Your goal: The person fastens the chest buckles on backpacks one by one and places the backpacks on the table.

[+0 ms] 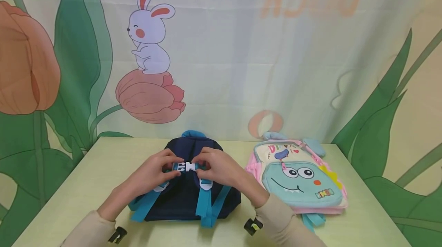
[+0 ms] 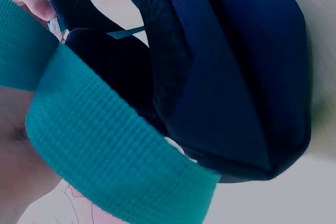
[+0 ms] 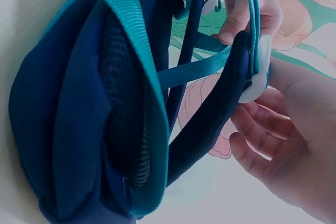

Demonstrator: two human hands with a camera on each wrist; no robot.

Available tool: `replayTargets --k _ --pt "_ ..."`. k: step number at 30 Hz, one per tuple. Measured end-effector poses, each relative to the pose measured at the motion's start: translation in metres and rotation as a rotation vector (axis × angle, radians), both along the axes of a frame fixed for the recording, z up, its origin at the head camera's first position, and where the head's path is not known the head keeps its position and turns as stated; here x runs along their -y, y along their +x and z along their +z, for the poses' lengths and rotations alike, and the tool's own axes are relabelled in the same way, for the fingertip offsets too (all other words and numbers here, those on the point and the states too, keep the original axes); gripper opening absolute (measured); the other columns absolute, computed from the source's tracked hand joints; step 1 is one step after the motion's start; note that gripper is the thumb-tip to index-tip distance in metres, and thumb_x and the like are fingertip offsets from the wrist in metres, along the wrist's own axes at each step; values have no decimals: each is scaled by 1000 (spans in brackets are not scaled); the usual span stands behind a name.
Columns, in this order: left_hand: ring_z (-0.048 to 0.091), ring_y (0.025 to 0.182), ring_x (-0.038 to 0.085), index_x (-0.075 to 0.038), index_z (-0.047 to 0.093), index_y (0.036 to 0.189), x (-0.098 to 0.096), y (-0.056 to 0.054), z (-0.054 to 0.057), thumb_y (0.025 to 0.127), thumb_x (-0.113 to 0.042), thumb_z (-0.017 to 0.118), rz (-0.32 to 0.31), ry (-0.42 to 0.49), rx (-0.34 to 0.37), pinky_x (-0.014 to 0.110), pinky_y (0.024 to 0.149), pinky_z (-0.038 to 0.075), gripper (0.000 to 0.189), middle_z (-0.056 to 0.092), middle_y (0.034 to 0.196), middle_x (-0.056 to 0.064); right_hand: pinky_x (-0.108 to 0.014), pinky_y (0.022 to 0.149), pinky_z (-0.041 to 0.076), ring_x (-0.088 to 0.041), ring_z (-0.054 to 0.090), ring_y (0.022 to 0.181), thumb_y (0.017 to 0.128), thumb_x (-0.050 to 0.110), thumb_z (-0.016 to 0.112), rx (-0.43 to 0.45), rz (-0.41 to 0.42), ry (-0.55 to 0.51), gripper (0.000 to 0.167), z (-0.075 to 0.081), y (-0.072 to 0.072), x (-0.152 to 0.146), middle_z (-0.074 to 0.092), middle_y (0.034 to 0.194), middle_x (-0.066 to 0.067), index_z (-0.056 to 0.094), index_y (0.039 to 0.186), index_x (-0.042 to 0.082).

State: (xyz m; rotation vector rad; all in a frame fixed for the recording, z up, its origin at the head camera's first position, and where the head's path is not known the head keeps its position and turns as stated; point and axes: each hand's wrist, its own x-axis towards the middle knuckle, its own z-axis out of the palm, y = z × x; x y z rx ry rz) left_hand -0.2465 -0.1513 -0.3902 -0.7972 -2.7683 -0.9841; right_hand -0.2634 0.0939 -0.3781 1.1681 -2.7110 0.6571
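Note:
A dark navy backpack (image 1: 188, 201) with teal straps lies on the table, its shoulder straps facing up. Above it, both hands hold the white chest-strap buckle (image 1: 190, 167), whose two halves meet end to end. My left hand (image 1: 156, 168) pinches the left half between thumb and fingers. On the other side, my right hand (image 1: 219, 167) pinches the right half. In the right wrist view, a white strap adjuster (image 3: 258, 80) partly covers the right hand's (image 3: 294, 145) fingertips. A wide teal strap (image 2: 115, 135) crosses the left wrist view and hides most of the left hand.
To the right lies a second backpack (image 1: 300, 185), pink and light blue with a cartoon face, close to the right forearm. Behind the pale table (image 1: 93, 170) hangs a printed curtain (image 1: 221, 47) with a rabbit and tulips.

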Motion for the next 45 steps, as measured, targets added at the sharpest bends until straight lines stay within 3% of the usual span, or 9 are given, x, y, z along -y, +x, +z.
replayTargets --k 24,29,34,45 --pt "52 78 14 -9 74 111 -8 -1 1 82 -17 81 16 -7 -50 20 61 46 31 59 93 -3 -13 64 47 -5 53 74 91 23 69 38 -14 23 26 3 0 5 60 93 3 74 114 13" --pt "54 81 15 -9 73 114 -7 -3 0 82 -25 82 47 -37 -44 21 65 48 37 60 93 -3 -13 65 46 -7 55 76 91 23 69 30 -17 27 26 2 0 4 61 93 3 74 115 13" --pt "58 80 10 -14 75 105 -5 -5 -1 81 -36 81 97 -57 -5 26 71 51 34 62 89 -6 -13 65 46 -6 53 73 91 23 69 30 -9 18 26 1 -1 2 60 92 3 74 114 13" --pt "55 73 6 -15 75 100 -5 -5 -2 81 -38 80 73 -61 -22 22 66 50 30 59 81 -11 -13 65 46 -7 54 74 91 22 68 17 7 12 26 -2 -2 -1 59 91 4 74 115 14"
